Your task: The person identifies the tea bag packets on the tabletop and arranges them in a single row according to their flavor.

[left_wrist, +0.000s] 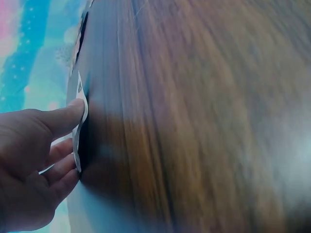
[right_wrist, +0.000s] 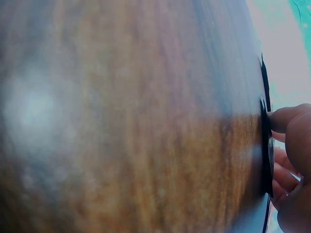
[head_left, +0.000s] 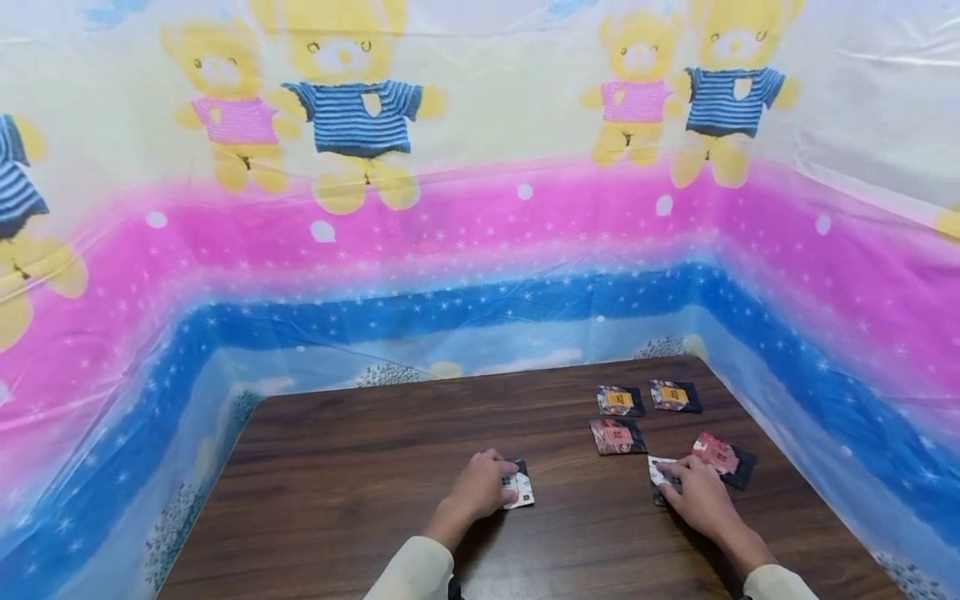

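On the brown wood-grain desk (head_left: 337,500), my left hand (head_left: 480,485) pinches a white packet (head_left: 525,490) lying to its right; my right hand (head_left: 701,497) pinches a second white packet (head_left: 654,463) to its left, near a red packet (head_left: 716,454). Both white ones lie between my hands.

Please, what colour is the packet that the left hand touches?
The packet shows white with dark parts, best in the head view.

left packet (head_left: 524,490) partly behind left hand (head_left: 480,486), right packet (head_left: 655,472) partly behind right hand (head_left: 701,498), print (head_left: 619,399) too small to read, sleeves (head_left: 415,571) cut off, table (right_wrist: 131,136) blurred in right wrist view
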Demonstrator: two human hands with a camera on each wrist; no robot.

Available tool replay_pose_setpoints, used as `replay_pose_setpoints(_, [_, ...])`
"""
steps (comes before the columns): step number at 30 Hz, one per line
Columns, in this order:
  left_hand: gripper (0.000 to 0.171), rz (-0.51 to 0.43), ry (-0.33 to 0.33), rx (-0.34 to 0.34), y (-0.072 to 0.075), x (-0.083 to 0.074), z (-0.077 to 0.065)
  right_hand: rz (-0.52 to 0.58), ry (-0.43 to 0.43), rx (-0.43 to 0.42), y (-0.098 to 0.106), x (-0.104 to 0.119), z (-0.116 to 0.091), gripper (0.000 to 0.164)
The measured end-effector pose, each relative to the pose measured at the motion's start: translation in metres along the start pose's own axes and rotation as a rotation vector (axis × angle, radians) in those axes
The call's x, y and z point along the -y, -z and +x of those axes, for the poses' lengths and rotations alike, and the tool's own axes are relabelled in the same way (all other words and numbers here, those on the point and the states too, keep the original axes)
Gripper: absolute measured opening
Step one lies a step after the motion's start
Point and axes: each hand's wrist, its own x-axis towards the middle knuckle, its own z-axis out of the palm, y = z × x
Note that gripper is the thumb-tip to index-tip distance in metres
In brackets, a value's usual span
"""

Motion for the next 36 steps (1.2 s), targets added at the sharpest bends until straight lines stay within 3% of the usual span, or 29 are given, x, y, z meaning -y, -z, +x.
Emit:
replay_pose_setpoints(8, [0.041, -0.001, 0.017, 0.006, 0.009, 0.009, -0.007, 0.003, 0.027, -0.028, -0.001, -0.003, 0.000, 0.040])
replay_pose_setpoints(23, [0.040, -0.021, 0.080, -0.061, 0.004, 0.012, -0.015, 0.008, 0.033, -0.007, -0.002, -0.003, 0.000, 0.045])
replay_pose_setpoints(36, [0.040, -0.062, 0.097, -0.060, 0.013, 0.039, -0.028, 0.008, 0.040, -0.028, -0.004, -0.005, -0.001, 0.045])
